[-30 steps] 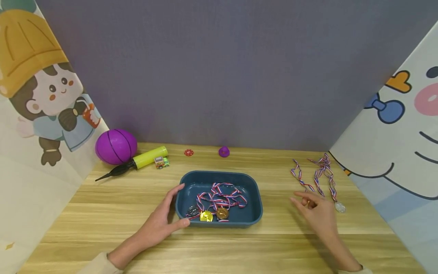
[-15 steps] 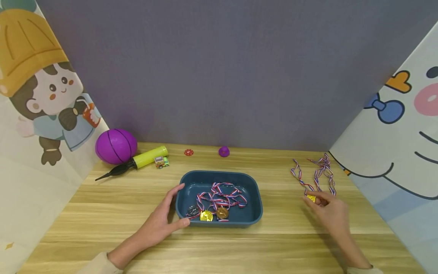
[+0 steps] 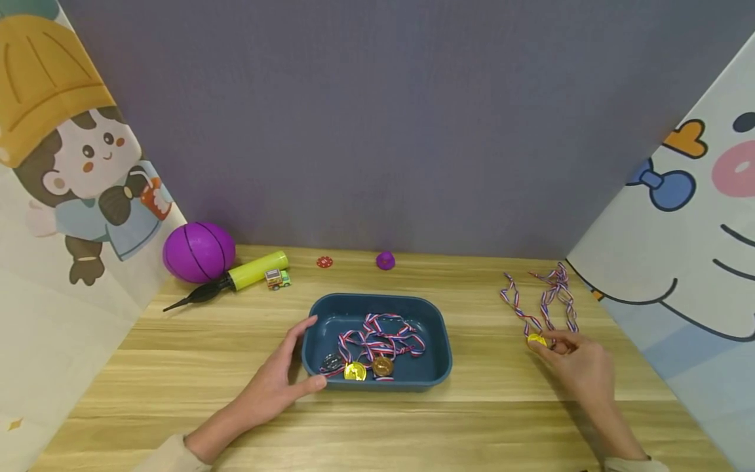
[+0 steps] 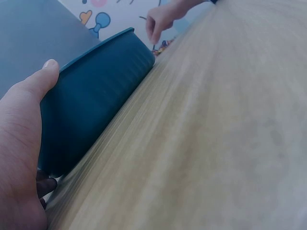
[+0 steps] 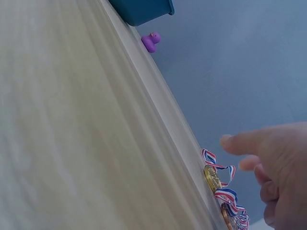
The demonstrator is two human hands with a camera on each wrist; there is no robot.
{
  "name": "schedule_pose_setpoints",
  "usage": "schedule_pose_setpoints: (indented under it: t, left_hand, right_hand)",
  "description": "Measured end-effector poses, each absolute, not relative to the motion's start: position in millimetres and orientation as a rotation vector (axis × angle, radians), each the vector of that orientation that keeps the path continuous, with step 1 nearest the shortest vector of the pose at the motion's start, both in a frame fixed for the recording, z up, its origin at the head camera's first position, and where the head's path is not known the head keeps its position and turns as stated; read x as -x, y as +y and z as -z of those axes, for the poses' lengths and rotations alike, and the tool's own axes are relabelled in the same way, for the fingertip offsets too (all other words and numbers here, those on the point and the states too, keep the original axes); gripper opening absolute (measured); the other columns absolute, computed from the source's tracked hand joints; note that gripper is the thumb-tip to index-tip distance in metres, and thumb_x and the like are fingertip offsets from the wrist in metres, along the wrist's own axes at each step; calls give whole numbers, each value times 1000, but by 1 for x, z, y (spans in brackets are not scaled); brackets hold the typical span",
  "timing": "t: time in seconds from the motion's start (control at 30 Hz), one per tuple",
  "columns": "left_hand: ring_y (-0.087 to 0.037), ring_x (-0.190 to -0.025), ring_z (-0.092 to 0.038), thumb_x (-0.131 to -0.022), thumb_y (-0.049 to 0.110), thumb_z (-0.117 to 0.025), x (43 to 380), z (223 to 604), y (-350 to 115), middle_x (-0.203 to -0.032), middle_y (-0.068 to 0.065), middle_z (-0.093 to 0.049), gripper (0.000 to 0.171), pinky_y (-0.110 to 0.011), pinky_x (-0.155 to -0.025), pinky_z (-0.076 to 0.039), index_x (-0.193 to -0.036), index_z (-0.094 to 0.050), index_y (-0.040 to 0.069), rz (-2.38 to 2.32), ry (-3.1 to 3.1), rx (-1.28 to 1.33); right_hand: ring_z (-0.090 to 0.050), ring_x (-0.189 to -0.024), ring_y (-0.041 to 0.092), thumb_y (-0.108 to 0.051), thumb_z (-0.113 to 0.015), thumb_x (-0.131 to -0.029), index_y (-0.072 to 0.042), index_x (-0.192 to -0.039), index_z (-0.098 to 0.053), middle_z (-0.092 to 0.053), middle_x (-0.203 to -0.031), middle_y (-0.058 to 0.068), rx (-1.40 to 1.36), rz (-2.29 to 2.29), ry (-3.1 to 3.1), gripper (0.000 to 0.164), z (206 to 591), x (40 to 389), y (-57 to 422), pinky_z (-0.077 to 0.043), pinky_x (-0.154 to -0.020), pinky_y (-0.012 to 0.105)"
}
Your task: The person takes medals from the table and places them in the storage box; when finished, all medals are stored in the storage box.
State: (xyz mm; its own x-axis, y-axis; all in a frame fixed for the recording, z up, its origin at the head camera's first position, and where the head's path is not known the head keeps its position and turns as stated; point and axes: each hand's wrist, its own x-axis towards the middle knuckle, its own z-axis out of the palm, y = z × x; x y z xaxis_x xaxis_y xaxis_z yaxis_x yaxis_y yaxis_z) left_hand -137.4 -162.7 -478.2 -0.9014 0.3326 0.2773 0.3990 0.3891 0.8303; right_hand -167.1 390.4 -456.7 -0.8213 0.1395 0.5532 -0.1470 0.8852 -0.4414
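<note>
In the head view, my left hand (image 3: 268,387) holds the left front corner of a dark blue plastic basin (image 3: 439,341), thumb at the front rim. Inside lie a gold medal (image 3: 355,372), a bronze medal (image 3: 383,366) and a dark silver medal (image 3: 331,362) with tangled striped ribbons. At the right, my right hand (image 3: 580,370) hovers beside another gold medal (image 3: 536,341) on the table. From the right wrist view, its fingers are apart from that medal and from a bronze medal (image 5: 229,216) beside it. The right hand partly hides the medals in the head view.
Two striped ribbons (image 3: 557,295) trail toward the back right. Along the back stand a purple rubber duck (image 3: 386,261), a red chip (image 3: 324,262), a toy truck (image 3: 277,279), a yellow-and-black hand pump (image 3: 257,271) and a purple ball (image 3: 199,252). A grey panel (image 3: 354,131) rises behind.
My right hand has moved right and slightly toward me, uncovering the gold medal and covering the silver one at the far right. The left hand and basin have stayed in place.
</note>
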Motion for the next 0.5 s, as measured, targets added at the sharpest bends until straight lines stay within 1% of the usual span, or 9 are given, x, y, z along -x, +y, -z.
schedule_pose_setpoints:
  t: [0.13,0.2,0.3,0.37,0.43,0.5]
  left_hand:
    - [-50,-155,-45,-96,28,-88,137,478,-163,-171,-24,-44,103,-72,-123,-31,-176,-24,29,1561,-2562,681]
    - [-50,-155,-44,-96,28,-88,137,478,-163,-171,-24,-44,103,-72,-124,-30,-176,-24,29,1563,-2563,679]
    - [-50,-156,-44,-96,28,-88,137,478,-163,-171,-24,-44,102,-73,-123,-31,-176,-24,30,1564,-2566,674]
    - [-49,-155,-45,-96,29,-88,137,478,-163,-171,-23,-45,102,-72,-123,-31,-176,-24,30,1561,-2566,673]
    - [-48,-155,-45,-96,29,-88,137,478,-163,-170,-22,-46,102,-70,-124,-32,-176,-25,31,1554,-2569,669]
    - [-46,-155,-46,-96,30,-88,137,478,-163,-170,-21,-47,101,-67,-125,-33,-175,-25,32,1548,-2574,665]
  right_hand:
    - [-39,-50,-1,-23,-105,-73,-3,-96,-86,-65,-63,-4,49,-579,-2515,35,459,165,395,-30,-40,23]
    - [-42,-51,2,-27,-104,-75,-2,-99,-86,-66,-64,-3,86,-566,-2555,40,459,164,396,-32,-41,25]
    - [-46,-53,10,-39,-102,-78,0,-107,-86,-66,-65,-2,126,-541,-2632,51,457,163,396,-34,-42,28]
    - [-46,-53,15,-45,-100,-80,0,-111,-85,-65,-65,-1,136,-533,-2675,57,456,163,395,-34,-42,30]
    - [-44,-52,17,-50,-98,-82,0,-114,-85,-64,-66,0,132,-524,-2703,61,457,164,396,-33,-41,31]
    - [-43,-50,17,-50,-97,-83,0,-115,-85,-65,-67,1,129,-533,-2714,61,459,165,397,-32,-40,30]
